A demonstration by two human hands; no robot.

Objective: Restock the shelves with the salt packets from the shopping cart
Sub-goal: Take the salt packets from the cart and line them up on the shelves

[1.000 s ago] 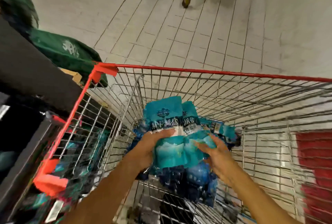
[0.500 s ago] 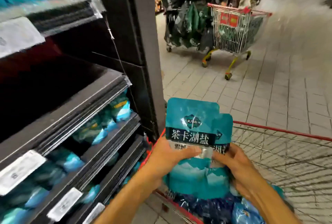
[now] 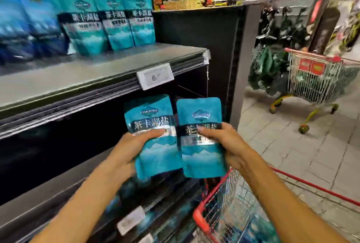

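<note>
We're gripping one salt packet (image 3: 153, 137) in left hand (image 3: 132, 150), another packet (image 3: 200, 137) in right hand (image 3: 227, 145), facing the shelf (image 3: 78, 79).

Two teal salt packets, one (image 3: 153, 135) beside the other (image 3: 201, 137), stand upright before the dark shelf gap (image 3: 78, 135), above the red-rimmed shopping cart (image 3: 210, 202).

I stand in a supermarket aisle. A dark shelf (image 3: 101, 67) beside me carries a row of teal salt packets (image 3: 109, 18) above a price tag (image 3: 155, 76). A red-rimmed wire shopping cart (image 3: 220, 202) sits before me, another cart (image 3: 315, 75) waits on the tiled floor (image 3: 292, 145).
</note>
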